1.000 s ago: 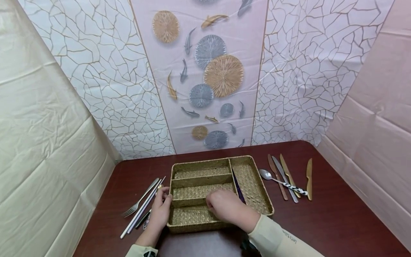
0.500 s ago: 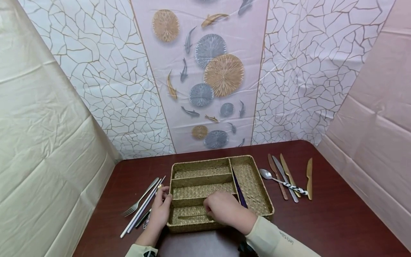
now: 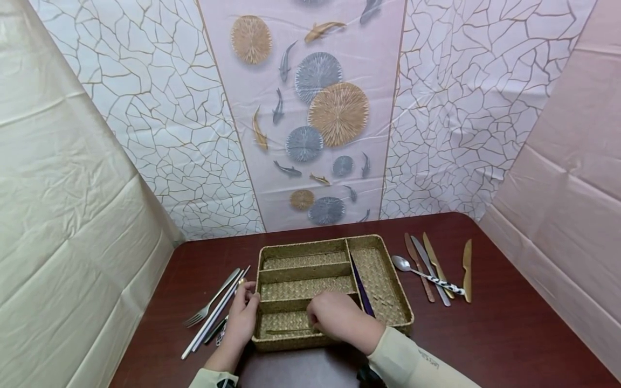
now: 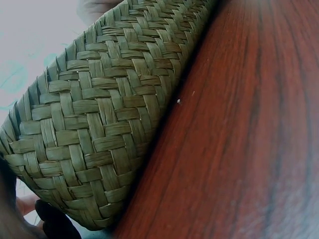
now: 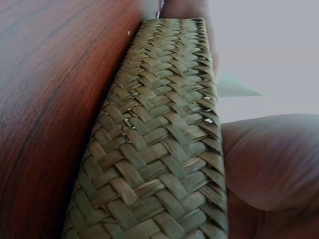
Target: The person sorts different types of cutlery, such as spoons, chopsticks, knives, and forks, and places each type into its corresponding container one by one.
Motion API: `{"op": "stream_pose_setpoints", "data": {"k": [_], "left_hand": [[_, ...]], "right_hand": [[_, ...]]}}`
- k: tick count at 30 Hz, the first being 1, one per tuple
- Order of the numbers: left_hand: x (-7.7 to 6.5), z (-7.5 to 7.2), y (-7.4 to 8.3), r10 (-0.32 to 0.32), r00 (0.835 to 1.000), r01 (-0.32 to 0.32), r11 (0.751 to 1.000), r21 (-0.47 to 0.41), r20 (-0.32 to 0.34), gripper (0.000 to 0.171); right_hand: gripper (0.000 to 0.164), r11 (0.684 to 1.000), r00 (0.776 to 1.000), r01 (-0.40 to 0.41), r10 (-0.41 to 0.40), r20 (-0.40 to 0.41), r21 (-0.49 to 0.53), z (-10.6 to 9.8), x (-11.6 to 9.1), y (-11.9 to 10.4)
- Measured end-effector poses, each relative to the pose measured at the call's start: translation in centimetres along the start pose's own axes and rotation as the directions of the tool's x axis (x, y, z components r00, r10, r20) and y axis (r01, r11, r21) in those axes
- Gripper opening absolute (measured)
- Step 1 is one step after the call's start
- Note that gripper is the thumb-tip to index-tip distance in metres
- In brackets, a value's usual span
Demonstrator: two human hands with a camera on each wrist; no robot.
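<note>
A woven cutlery tray with several compartments stands on the dark red table. My left hand grips its left wall near the front corner; the left wrist view shows the woven side close up. My right hand reaches into the front compartment with curled fingers. It holds a thin gold-coloured utensil, whose free end points left, low over the compartment's floor. The palm hides the rest, so its kind is unclear. Inside the right compartment a slim dark purple utensil lies along the divider.
Left of the tray lie a fork, light chopsticks and partly hidden dark pieces. To the right are several knives, a spoon with a black-and-white handle across them, and a separate gold knife. Cloth walls surround the table.
My right hand has moved slightly left and toward the front of the tray. The thin gold-coloured utensil has come down toward the front wall. My left hand has stayed put.
</note>
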State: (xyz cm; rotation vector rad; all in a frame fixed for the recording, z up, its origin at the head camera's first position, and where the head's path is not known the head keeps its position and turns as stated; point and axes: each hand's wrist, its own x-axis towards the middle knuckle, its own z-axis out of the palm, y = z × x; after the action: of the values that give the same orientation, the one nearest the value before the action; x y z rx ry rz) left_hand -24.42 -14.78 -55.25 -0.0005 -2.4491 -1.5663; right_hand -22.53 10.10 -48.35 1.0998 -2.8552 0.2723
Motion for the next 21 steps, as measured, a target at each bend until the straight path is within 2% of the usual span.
{"op": "stream_pose_setpoints", "data": {"k": [10, 21], "left_hand": [[-0.01, 0.07, -0.08, 0.010, 1.000, -0.010, 1.000, -0.006, -0.002, 0.029], [0.08, -0.02, -0.03, -0.010, 1.000, 0.010, 1.000, -0.004, 0.010, 0.028]], "right_hand": [[0.030, 0.999, 0.999, -0.031, 0.030, 0.017, 0.026, 0.32, -0.03, 0.19], [0.035, 0.998, 0.997, -0.058, 0.057, 0.043, 0.015, 0.72, 0.37, 0.34]]}}
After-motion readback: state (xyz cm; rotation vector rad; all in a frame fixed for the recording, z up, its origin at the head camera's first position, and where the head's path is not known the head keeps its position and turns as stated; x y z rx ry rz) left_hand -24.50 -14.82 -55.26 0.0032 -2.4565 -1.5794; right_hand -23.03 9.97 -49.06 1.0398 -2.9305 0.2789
